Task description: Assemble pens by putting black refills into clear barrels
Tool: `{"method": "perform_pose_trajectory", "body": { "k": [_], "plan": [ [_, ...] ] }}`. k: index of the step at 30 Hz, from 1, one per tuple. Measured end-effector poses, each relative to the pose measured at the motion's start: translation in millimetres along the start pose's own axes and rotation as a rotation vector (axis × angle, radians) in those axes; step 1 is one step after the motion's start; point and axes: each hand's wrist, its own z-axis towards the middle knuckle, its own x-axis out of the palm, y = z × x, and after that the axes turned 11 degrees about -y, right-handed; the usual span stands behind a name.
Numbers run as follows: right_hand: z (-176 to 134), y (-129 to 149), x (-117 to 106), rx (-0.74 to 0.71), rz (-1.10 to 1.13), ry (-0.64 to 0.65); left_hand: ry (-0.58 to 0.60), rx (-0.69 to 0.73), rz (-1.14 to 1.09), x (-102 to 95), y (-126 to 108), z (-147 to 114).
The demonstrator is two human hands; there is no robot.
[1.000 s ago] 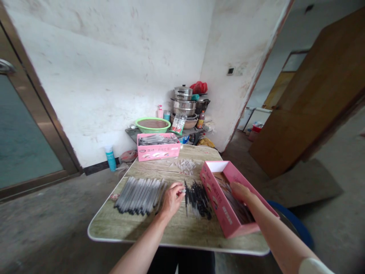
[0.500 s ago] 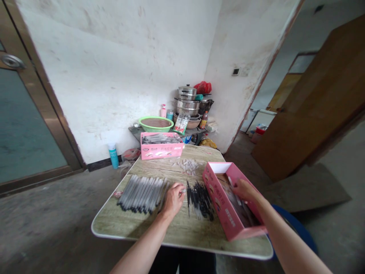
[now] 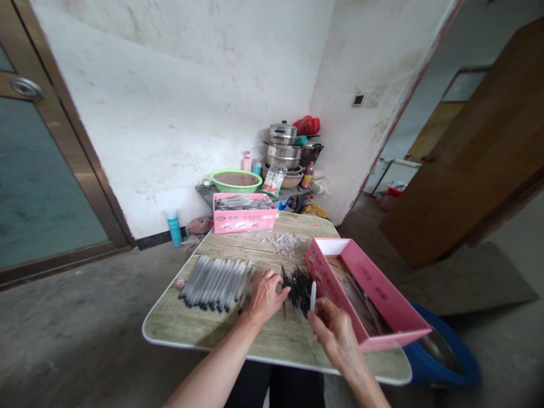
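Observation:
My right hand (image 3: 334, 326) pinches a whitish translucent pen barrel (image 3: 313, 292), held nearly upright just left of the open pink box (image 3: 340, 303). Thin barrels lie in that box. At the left edge of a pile of black pen refills (image 3: 300, 286), my left hand (image 3: 267, 294) has its thumb and fingertips closed around the end of one refill. Left of that hand lies a row of pens (image 3: 216, 283), side by side with their dark ends toward me. Small white pieces (image 3: 285, 243) are heaped farther back on the table.
A second pink box (image 3: 245, 221), full of pens, stands at the far edge of the table (image 3: 204, 340). Behind it are a green basin (image 3: 236, 181) and stacked steel pots (image 3: 283, 147). A blue tub (image 3: 450, 362) sits on the floor at right.
My right hand has come out of the pink box with a pen barrel and moved left, toward me. My left hand has shifted slightly right to the refills. The view has turned slightly.

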Motion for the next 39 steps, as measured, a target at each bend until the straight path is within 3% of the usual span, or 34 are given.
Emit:
{"method": "perform_pose_trajectory", "body": {
  "k": [7, 17, 31, 39],
  "plan": [
    [-24.7, -39.5, 28.9, 0.116, 0.072, -0.034, 0.117, -0.028, 0.173, -0.4, -11.6, -2.4],
    [-23.7, -43.4, 44.0, 0.208, 0.203, -0.103, 0.231, -0.221, 0.268, 3.9, -4.1, -3.3],
    [-25.3, -54.6, 59.6, 0.273, 0.228, -0.149, 0.23, -0.208, 0.316, 2.8, -7.3, -3.6],
    [-27.7, -58.3, 61.7, 0.289, 0.286, -0.159, 0.315, -0.26, 0.313, 2.3, -6.9, 5.0]
  ]
}}
